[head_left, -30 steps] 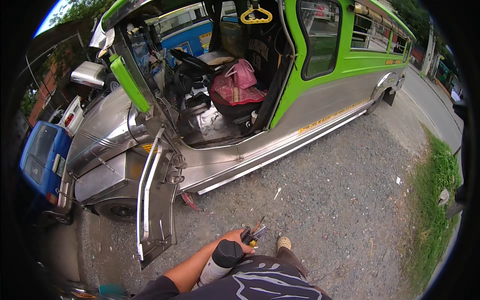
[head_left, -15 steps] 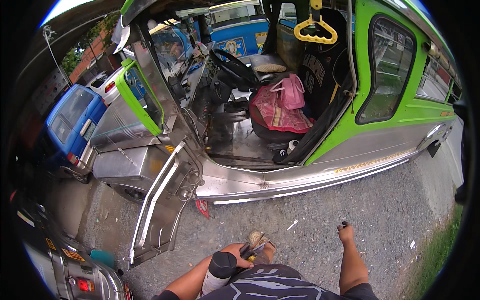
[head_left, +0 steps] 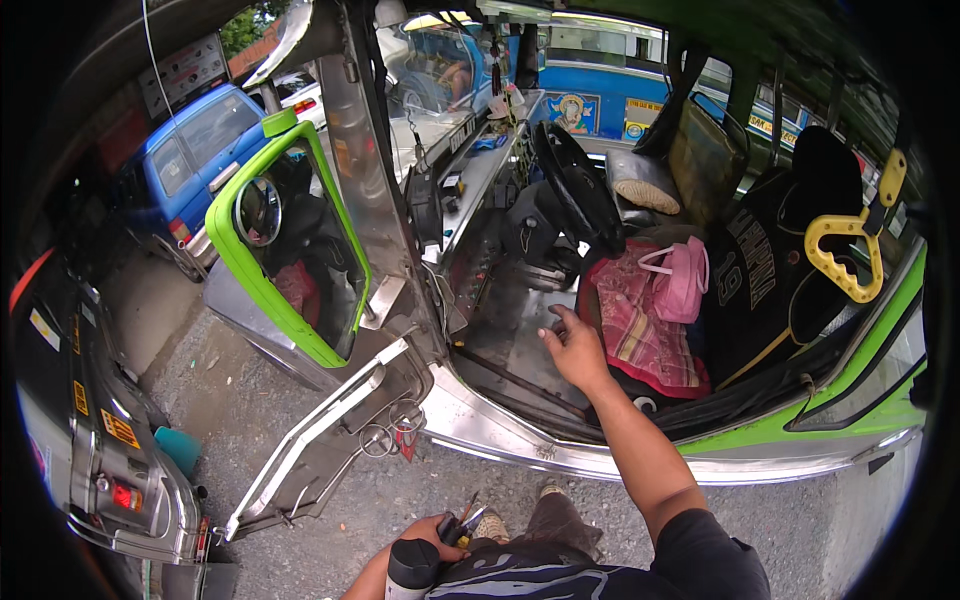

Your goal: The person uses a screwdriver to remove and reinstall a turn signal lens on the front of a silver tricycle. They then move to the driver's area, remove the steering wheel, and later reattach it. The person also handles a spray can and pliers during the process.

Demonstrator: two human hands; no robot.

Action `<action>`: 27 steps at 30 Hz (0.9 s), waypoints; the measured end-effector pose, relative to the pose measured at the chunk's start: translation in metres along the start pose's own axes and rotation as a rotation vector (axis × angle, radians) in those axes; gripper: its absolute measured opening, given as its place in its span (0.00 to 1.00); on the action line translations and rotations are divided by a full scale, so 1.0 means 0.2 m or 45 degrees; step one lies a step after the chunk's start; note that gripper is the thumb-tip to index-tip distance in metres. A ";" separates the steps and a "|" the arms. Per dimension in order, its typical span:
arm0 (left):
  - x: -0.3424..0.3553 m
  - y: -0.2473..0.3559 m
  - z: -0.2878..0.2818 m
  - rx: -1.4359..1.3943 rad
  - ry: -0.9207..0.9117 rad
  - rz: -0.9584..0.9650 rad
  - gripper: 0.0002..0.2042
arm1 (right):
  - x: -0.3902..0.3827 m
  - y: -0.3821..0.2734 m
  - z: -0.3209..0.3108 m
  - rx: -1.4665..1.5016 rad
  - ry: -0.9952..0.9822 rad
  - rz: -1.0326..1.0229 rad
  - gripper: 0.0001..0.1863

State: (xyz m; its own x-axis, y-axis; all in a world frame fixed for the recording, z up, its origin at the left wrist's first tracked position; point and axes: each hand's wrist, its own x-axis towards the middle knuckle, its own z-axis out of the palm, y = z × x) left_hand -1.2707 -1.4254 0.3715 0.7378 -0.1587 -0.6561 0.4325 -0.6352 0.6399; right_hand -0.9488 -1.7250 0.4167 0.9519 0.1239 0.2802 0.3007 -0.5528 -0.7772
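My right hand (head_left: 574, 348) reaches through the open doorway of the vehicle's cab. Its fingers are apart and hold nothing. Below it in the picture lies the metal cab floor (head_left: 535, 350); the pink-patterned seat cloth (head_left: 640, 318) is just to its right. A black steering wheel (head_left: 575, 190) stands beyond it. Low at my waist, my left hand (head_left: 428, 530) is closed around some slim hand tools (head_left: 460, 530) with dark and yellow handles; their exact kind is unclear. Beside that forearm is a cylinder with a black cap (head_left: 413, 562), its support hidden.
The metal door (head_left: 300, 440) swings out at left, below a green-framed mirror (head_left: 285, 250). A pink bag (head_left: 680, 280) rests on the seat. At right hangs a yellow grab handle (head_left: 845, 255). A blue vehicle (head_left: 200, 150) and another vehicle's metal rear (head_left: 150, 510) stand at left.
I have come closer to the cab. My right hand has risen from beside my body into the doorway, and its fingers have spread. The left hand stays at my waist with the tools.
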 end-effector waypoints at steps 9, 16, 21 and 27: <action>-0.05 0.03 0.20 -0.977 0.538 -0.348 0.30 | 1.02 -0.19 0.01 -0.595 0.175 -0.382 0.31; 0.04 0.14 0.31 -1.027 0.595 -0.227 0.30 | 1.08 -0.11 0.02 -0.755 0.050 -0.655 0.18; -0.01 0.06 0.31 -0.985 0.649 -0.157 0.29 | 1.10 -0.09 0.02 -0.668 0.035 -0.678 0.20; -0.09 -0.05 0.29 -1.092 0.632 -0.053 0.28 | 1.08 -0.07 0.04 -0.671 0.102 -0.665 0.21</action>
State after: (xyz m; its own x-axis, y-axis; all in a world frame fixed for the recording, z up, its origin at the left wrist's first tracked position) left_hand -1.3189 -1.4597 0.3540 0.7622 0.3102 -0.5682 0.5473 0.1601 0.8215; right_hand -0.7461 -1.6841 0.4838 0.6796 0.4292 0.5949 0.6254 -0.7629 -0.1640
